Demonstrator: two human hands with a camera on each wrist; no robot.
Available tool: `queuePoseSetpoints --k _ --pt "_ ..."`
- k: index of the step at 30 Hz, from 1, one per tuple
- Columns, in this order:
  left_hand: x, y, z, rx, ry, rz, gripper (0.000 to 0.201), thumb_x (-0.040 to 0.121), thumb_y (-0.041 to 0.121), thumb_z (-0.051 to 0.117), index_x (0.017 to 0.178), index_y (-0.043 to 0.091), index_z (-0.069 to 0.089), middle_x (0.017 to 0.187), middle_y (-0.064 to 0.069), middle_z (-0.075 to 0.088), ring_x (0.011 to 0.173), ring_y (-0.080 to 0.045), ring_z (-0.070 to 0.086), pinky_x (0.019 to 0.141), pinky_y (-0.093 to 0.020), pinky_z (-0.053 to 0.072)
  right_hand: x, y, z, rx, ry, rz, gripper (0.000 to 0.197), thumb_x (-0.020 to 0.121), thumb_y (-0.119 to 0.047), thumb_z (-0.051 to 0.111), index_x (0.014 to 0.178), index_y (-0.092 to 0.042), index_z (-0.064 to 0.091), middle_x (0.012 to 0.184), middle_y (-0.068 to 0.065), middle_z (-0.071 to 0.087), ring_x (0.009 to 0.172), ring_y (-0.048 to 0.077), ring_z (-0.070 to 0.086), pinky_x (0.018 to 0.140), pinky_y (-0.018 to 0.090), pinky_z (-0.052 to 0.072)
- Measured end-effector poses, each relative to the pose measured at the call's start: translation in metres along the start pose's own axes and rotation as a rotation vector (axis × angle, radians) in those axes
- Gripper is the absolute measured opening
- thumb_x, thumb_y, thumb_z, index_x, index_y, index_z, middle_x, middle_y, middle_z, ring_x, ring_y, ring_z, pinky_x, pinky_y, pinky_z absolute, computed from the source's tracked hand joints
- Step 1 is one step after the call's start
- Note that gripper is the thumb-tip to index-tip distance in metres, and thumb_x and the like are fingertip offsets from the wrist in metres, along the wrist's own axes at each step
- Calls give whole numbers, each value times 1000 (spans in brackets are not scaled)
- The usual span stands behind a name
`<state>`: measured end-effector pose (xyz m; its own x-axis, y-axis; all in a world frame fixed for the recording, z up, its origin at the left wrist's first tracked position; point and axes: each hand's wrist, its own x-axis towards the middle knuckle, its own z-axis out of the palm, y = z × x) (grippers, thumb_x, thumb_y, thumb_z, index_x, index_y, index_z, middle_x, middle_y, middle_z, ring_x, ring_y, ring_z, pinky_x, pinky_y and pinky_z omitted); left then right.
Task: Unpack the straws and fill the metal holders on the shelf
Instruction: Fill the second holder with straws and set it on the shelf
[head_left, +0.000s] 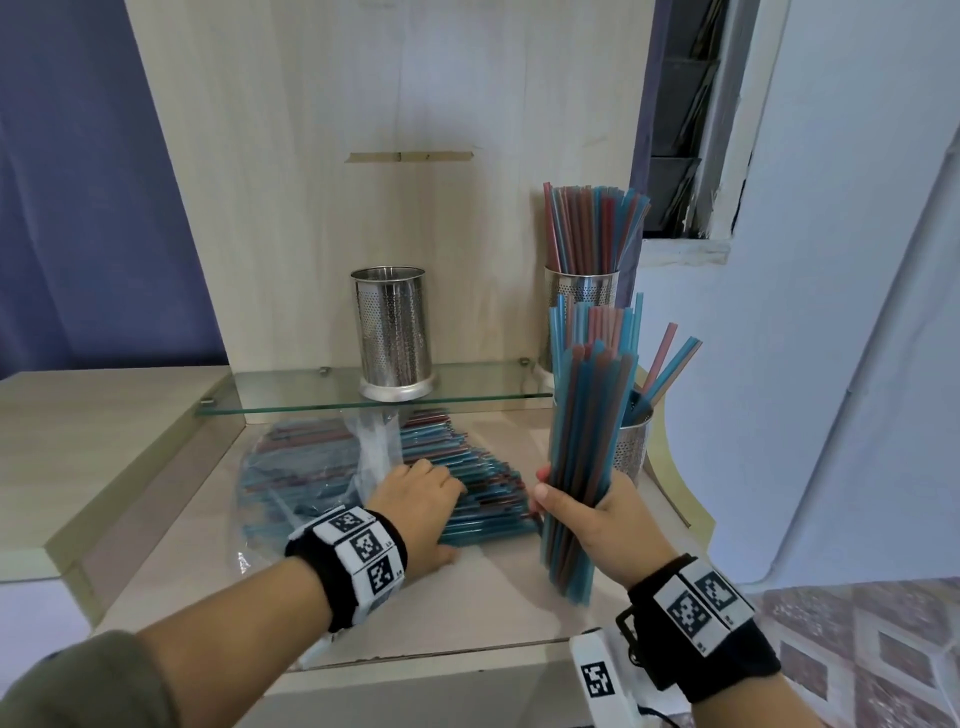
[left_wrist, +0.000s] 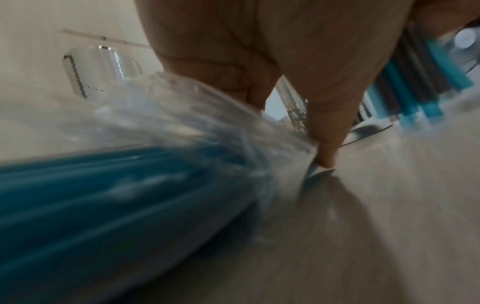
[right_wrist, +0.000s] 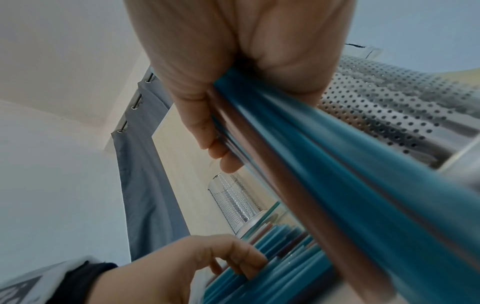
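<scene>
Right hand (head_left: 587, 512): fingers (right_wrist: 197, 123) curled round a thick bundle of blue and reddish straws (head_left: 587, 431), gripped near the lower end, held upright with a slight tilt, lower tips hanging above the bench (head_left: 493, 587). Left hand (head_left: 415, 499): fingers (right_wrist: 249, 259) bent loosely and laid on the loose pile of straws (head_left: 467, 478) spread flat on the bench, thumb tip (left_wrist: 326, 158) down at the bench surface beside the clear plastic wrapper (head_left: 374, 447); no firm grasp of a straw visible, the wrist view too blurred to say more. Pile partly inside the wrapper, partly spilled out toward the right, lying under and in front of the glass shelf (head_left: 291, 400). On the glass shelf, near its middle, an upright perforated metal holder (head_left: 392, 332) with nothing visible above its rim. Farther right, at shelf level and partly hidden behind the held bundle, a second perforated metal holder (head_left: 582, 286) packed with straws standing upright. Just right of the bundle and lower, a third perforated holder (head_left: 631, 447) with only a few straws leaning out to the right. Black wristbands with black-and-white square markers (head_left: 363, 545) on both wrists. Behind everything, a pale wood back panel (head_left: 363, 156); a blue curtain (head_left: 78, 208) to the left, a pale wall to the right.
</scene>
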<state>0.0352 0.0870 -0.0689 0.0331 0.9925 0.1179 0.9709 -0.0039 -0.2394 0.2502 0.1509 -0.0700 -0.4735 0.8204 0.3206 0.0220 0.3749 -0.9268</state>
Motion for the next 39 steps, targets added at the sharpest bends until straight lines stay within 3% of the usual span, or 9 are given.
queuePoseSetpoints --k 7,13,17,21,24,30,33,36,39 --pt "-1 -22 -3 -38 -81 -49 40 90 47 54 124 28 54 124 6 56 114 -18 46 99 -33 36 -1 4 0 3 -8 23 5 86 -19 73 87 -22 69 80 3 73 81 20 70 85 43 56" --pt "-2 -29 -15 -259 -21 -29 38 92 47 54 118 20 57 116 3 57 110 -18 49 97 -33 39 -1 3 3 -9 13 8 6 85 -17 73 89 -20 71 81 0 73 81 10 69 77 21 53" --pt "0 -18 -38 -516 114 51 22 97 38 50 96 16 50 84 7 51 81 -18 52 72 -29 37 0 7 6 9 25 33 10 83 -19 75 91 -22 71 86 0 74 86 14 70 80 26 55" --pt "8 -6 -63 -758 229 111 15 100 30 43 94 16 44 75 3 55 66 -15 53 66 -35 46 2 10 12 33 41 33 10 82 -17 75 91 -21 71 88 3 75 90 18 71 86 32 56" --pt "11 0 -80 -902 339 138 11 100 28 41 96 18 44 74 6 54 66 -10 53 68 -34 49 3 12 16 74 42 29 10 82 -19 75 91 -22 71 87 3 75 90 19 71 86 36 56" --pt "7 6 -109 -1281 550 106 17 101 19 40 89 21 51 83 2 60 84 -18 60 87 -43 53 6 10 16 101 -9 30 11 85 -19 72 95 -16 69 75 -2 74 79 10 71 76 22 53" --pt "6 12 -110 -1536 487 29 18 101 18 40 93 18 56 96 0 63 100 -15 60 99 -45 49 8 9 16 120 -33 17 11 86 -18 71 96 -15 68 73 -3 73 77 9 71 73 20 53" --pt "7 24 -100 -1577 396 -12 18 100 25 40 101 25 58 109 8 62 114 -10 56 106 -37 42 7 6 16 132 -24 -32 14 83 -25 70 96 -19 70 79 -6 73 81 6 70 73 18 52" --pt "6 42 -89 -1741 285 7 20 102 20 34 109 23 52 110 10 61 102 1 61 92 -19 49 6 4 19 146 -49 -68 32 79 -37 67 106 -21 69 98 -10 74 97 2 68 80 14 50"
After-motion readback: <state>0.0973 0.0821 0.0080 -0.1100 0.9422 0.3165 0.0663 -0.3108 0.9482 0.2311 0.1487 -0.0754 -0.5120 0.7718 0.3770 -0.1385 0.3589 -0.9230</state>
